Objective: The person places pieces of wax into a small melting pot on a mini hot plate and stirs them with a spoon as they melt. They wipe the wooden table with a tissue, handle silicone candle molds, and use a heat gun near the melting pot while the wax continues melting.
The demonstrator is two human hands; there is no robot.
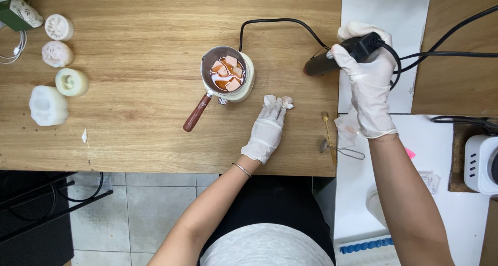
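Observation:
My left hand (267, 128), in a white glove, lies flat on the wooden table (140, 126) with its fingertips on a crumpled white tissue (277, 101). My right hand (368, 84), also gloved, grips a black corded heat tool (340, 56) whose nozzle points left, level above the table's right edge. A small metal pot (224, 71) with a reddish wooden handle sits on a cream warmer base. It holds orange liquid and several pale pink chunks. The pot stands just left of the tool's nozzle and above my left hand.
Several white moulds (49, 105) stand at the table's left end. A gold spoon (327, 128) and a small wire strainer (337, 149) lie near the right edge. Black cables (446, 53) run to the right. A white appliance (482, 165) sits far right, a blue ridged mould (365, 245) below.

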